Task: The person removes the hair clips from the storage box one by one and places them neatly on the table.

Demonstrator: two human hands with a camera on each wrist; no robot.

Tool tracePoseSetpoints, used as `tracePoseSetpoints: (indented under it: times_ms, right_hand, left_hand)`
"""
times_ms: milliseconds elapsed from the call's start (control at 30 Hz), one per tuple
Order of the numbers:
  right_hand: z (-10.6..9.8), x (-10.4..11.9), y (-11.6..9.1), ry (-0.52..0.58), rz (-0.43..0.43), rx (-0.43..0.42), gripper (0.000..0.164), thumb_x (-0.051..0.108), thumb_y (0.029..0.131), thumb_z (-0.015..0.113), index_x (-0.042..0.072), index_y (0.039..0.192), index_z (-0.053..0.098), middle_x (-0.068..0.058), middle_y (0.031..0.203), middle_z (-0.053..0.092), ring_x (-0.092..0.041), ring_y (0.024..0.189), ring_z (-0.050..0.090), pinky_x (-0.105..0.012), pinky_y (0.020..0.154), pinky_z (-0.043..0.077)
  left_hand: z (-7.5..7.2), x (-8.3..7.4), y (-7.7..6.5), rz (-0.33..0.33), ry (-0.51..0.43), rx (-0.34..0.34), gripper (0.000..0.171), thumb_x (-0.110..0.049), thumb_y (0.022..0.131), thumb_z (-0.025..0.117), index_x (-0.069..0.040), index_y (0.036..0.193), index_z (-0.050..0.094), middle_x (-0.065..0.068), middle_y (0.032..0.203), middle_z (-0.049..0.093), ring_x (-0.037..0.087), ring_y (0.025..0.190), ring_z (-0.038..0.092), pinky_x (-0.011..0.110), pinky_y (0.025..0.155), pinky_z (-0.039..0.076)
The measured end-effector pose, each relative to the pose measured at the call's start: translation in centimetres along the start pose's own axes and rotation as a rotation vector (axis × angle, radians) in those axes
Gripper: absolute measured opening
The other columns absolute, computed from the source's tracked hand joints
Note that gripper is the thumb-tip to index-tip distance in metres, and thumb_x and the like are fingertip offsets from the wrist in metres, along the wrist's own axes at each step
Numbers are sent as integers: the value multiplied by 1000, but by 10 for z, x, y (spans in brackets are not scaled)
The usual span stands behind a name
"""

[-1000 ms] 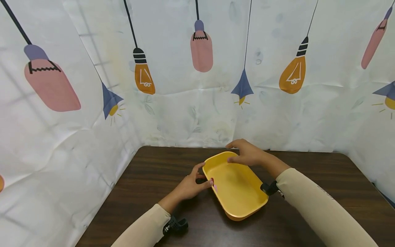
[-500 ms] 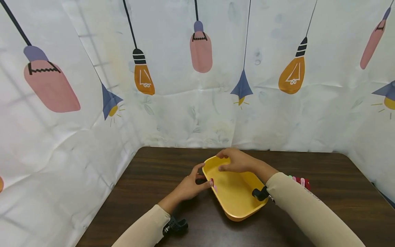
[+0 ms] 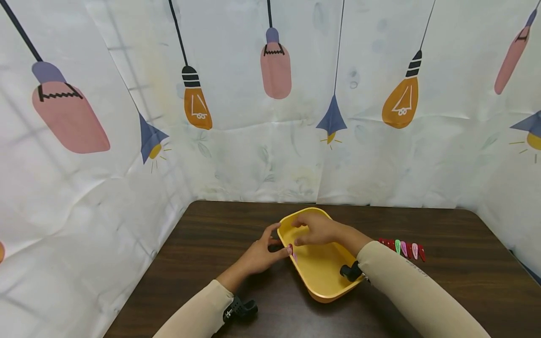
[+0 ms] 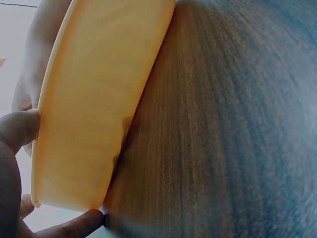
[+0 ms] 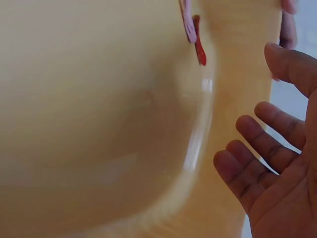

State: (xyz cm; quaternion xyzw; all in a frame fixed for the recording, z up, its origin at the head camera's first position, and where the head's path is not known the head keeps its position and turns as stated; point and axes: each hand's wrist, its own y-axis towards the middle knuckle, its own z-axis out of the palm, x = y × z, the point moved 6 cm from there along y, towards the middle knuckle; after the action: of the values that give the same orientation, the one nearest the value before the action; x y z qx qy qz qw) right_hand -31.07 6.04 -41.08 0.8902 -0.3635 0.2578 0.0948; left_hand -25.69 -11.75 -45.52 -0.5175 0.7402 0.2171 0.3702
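A yellow plastic tub [image 3: 323, 281] sits at an angle on the table. My left hand [image 3: 264, 251] holds its left side, thumb [image 4: 20, 129] at the rim and another finger low against the end wall. Inside the tub, close to that thumb, lie a red hair clip [image 5: 200, 47] and a pink hair clip [image 5: 188, 22]. Over the far half of the tub hovers my right hand [image 3: 319, 230], fingers loosely bent and apart, nothing between them.
To the right of the tub, a row of several red, pink and green hair clips [image 3: 404, 249] lies on the dark wood table [image 3: 456, 272], partly behind the right sleeve. A white lamp-print cloth [image 3: 253, 155] hangs along the table's back edge.
My right hand has come from the tub's far rim leftward and nearer, over its inside. The clip row, hidden earlier by the right arm, now shows. My left hand stays put.
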Motion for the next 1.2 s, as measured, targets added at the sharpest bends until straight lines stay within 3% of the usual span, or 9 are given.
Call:
tracePoseSetpoints:
  times_ms: [300, 633, 967, 1200]
  right_hand:
    - [18, -2, 4, -31, 57, 53, 51, 37, 88, 80, 8, 129, 69, -2, 126, 68, -23, 120, 60, -43, 106, 46]
    - [27, -1, 6, -35, 58, 90, 51, 33, 84, 84, 6, 126, 70, -1, 119, 69, -17, 105, 61, -39, 100, 48]
    - [35, 2, 8, -131, 38, 97, 25, 34, 83, 84, 25, 104, 74, 4, 114, 63, -25, 117, 52, -42, 103, 41]
    - [37, 4, 9, -172, 25, 77, 27, 34, 83, 85, 23, 106, 74, 3, 112, 62, -23, 114, 52, -41, 102, 43]
  left_hand:
    - [1, 1, -1, 1, 0, -2, 89, -65, 92, 65, -31, 162, 21, 14, 138, 62, 38, 121, 62, 61, 100, 46]
    - [0, -1, -1, -2, -6, -11, 89, -64, 92, 67, -32, 161, 21, 13, 137, 63, 38, 122, 62, 60, 99, 47]
    - [0, -1, -1, 8, 2, -20, 87, -61, 93, 67, -30, 161, 23, 16, 137, 62, 40, 123, 60, 61, 99, 46]
    - [0, 0, -1, 11, -1, -16, 87, -61, 93, 67, -30, 161, 23, 17, 137, 62, 41, 123, 60, 62, 99, 46]
